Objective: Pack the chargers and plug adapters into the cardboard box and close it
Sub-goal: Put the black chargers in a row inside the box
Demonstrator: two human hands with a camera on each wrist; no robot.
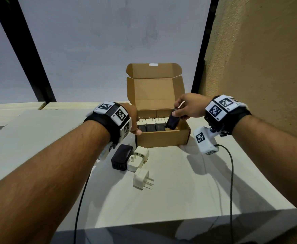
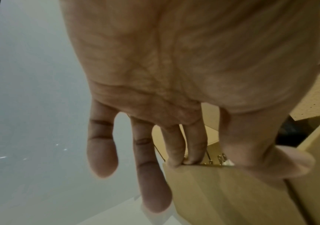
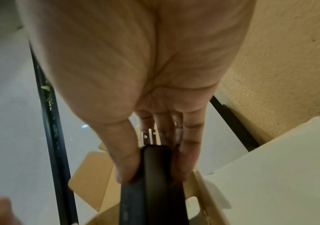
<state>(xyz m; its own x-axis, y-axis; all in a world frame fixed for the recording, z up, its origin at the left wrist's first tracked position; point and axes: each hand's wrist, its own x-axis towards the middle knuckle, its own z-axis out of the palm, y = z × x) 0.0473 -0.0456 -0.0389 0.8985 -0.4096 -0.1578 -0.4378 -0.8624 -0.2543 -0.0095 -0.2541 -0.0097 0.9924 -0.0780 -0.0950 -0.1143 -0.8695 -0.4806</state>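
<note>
The cardboard box [image 1: 161, 137] sat open on the white table [image 1: 206, 182], lid [image 1: 154, 88] standing up at the back. Inside ran a row of white adapters [image 1: 151, 121] with prongs up, and black chargers [image 1: 150, 128] in front of them. The right hand [image 1: 188, 106] pinched a black charger [image 1: 172, 121] between thumb and fingers, tilted over the box's right end. The left hand [image 1: 132, 118] gripped the box's left wall, thumb outside, fingers [image 2: 176, 150] over the rim. Before the box lay another black charger [image 1: 121, 157] and three white adapters [image 1: 141, 178].
</note>
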